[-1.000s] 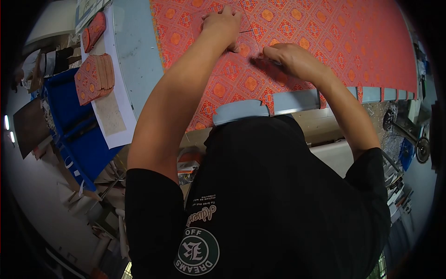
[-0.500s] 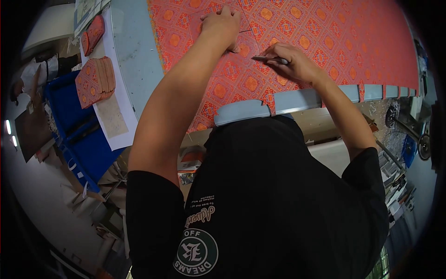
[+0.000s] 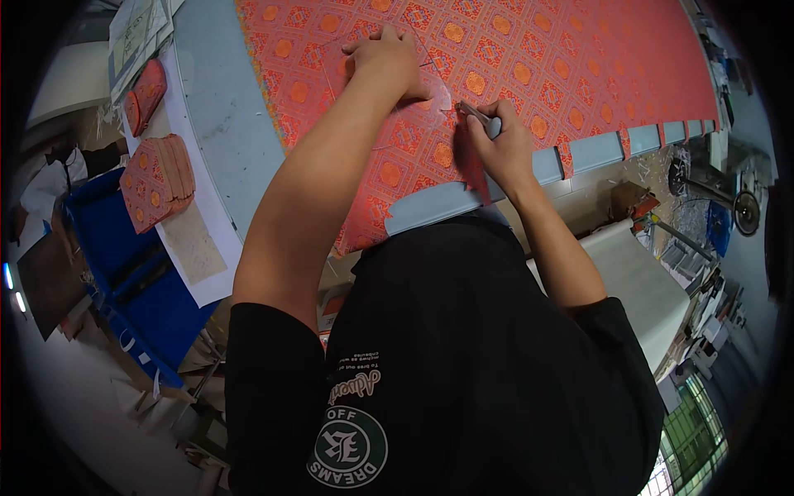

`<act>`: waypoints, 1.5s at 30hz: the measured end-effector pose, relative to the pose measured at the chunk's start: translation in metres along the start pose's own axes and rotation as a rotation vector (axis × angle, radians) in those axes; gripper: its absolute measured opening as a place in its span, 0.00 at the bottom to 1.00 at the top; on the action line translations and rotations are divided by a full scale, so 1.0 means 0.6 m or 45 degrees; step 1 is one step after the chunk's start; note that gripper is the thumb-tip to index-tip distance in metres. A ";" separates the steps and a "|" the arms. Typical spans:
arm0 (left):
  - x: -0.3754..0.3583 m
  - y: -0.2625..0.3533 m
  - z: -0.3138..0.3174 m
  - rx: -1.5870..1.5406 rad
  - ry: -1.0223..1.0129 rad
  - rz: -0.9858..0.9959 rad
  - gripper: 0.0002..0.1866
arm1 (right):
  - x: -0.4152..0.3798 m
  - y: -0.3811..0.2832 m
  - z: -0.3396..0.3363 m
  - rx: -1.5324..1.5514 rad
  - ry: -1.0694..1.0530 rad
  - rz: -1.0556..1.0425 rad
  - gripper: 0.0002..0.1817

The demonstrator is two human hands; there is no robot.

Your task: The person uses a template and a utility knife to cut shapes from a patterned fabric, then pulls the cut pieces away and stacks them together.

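Red and orange patterned brocade fabric [image 3: 538, 78] lies over the work table. My left hand [image 3: 389, 64] presses down on it with fingers spread, over a clear template [image 3: 436, 97] whose rounded edge and dark line show beside the thumb. My right hand [image 3: 503, 145] is closed around a slim metallic knife [image 3: 480, 117], its tip at the fabric just right of the template. Below that hand a narrow strip of the fabric [image 3: 473, 169] hangs toward the table's near edge. The blade itself is too small to make out.
The grey table edge [image 3: 438, 202] runs close to my body, with fabric strips hanging over it. Left, a stack of matching fabric-covered pieces [image 3: 157, 182] and a red patterned pouch-like piece [image 3: 147, 95] lie on white paper [image 3: 207, 277]. A blue bin [image 3: 124, 285] stands beyond.
My right hand has turned more upright with the knife, and a fabric strip now hangs below it. My left hand stays on the template. The whole view has shifted slightly.
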State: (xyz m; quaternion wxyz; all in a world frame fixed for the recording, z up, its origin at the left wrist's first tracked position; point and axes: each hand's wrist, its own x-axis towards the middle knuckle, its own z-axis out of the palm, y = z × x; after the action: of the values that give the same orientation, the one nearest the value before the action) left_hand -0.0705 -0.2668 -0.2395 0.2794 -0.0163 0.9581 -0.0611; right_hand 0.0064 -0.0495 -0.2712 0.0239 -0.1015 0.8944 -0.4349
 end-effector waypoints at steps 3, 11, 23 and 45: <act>-0.002 0.000 0.003 -0.035 0.038 0.012 0.62 | -0.007 -0.011 0.007 -0.026 0.034 0.034 0.12; -0.008 0.001 -0.005 -0.066 0.026 -0.009 0.62 | -0.014 -0.029 0.019 -0.100 0.060 0.049 0.12; -0.002 0.004 0.003 -0.037 0.054 -0.014 0.60 | -0.007 -0.049 0.041 -0.290 0.092 0.150 0.14; 0.005 0.004 0.021 0.060 0.026 0.060 0.60 | 0.224 -0.045 0.092 -0.192 -0.096 -0.338 0.14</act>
State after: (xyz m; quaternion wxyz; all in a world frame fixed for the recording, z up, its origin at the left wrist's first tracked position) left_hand -0.0665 -0.2660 -0.2518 0.2714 0.0134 0.9593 -0.0771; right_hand -0.1136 -0.1356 -0.2780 -0.0079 -0.2368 0.9017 -0.3617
